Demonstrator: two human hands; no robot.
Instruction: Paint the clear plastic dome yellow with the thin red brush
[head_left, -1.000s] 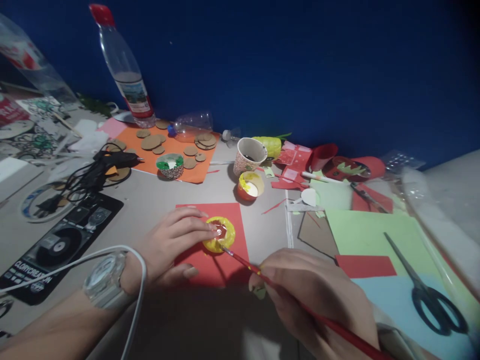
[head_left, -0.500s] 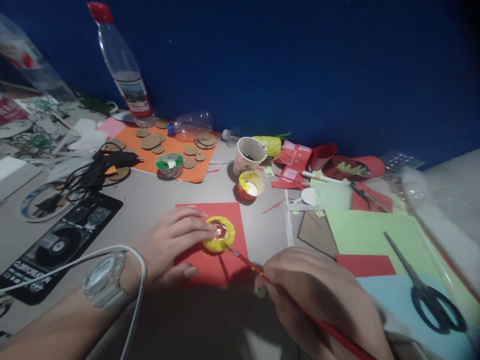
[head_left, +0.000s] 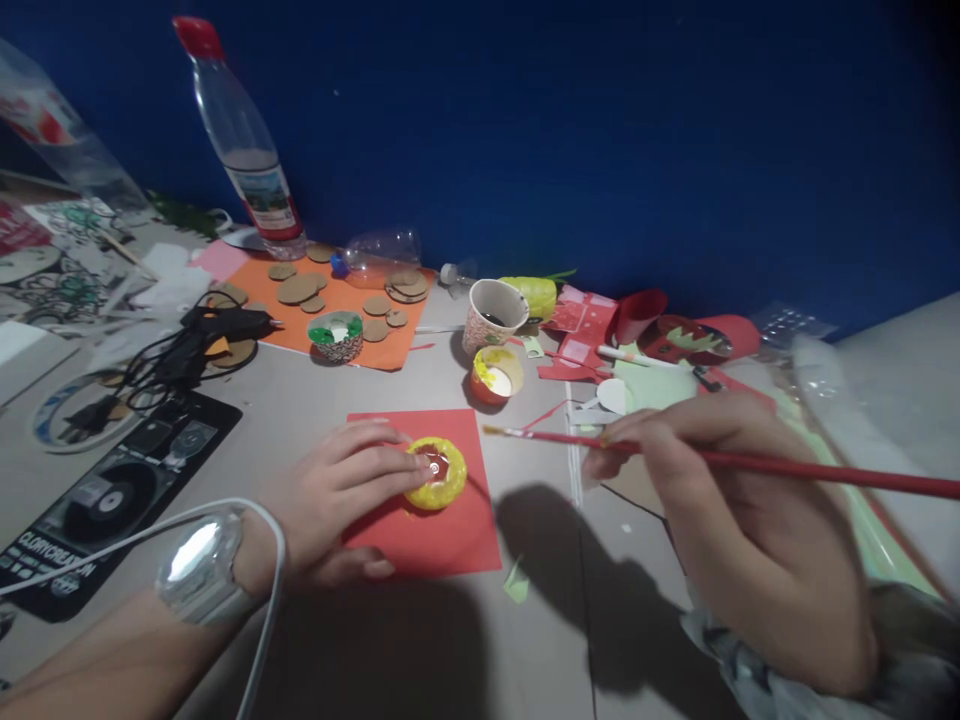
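Observation:
My left hand [head_left: 341, 495] rests on a red paper sheet [head_left: 450, 530], its fingertips pressed against the side of a small yellow-painted cap [head_left: 437, 473] to steady it. My right hand [head_left: 720, 500] is raised above the table and pinches a thin red paintbrush [head_left: 750, 462]. The brush lies almost level, with its tip pointing left toward a small paint cup with yellow paint [head_left: 497, 374]. A watch is on my left wrist.
A patterned paper cup [head_left: 495, 313] and a green paint cup [head_left: 337, 335] stand further back. Cardboard discs lie on an orange sheet [head_left: 330, 300]. A plastic bottle [head_left: 244, 140], a black glue gun [head_left: 225, 322], red and green paper scraps and a white cable [head_left: 270, 600] crowd the table.
My right hand has lifted the brush off the yellow cap and swung up and to the right; the brush tip now hovers near the yellow paint cup. The left hand has stayed on the cap.

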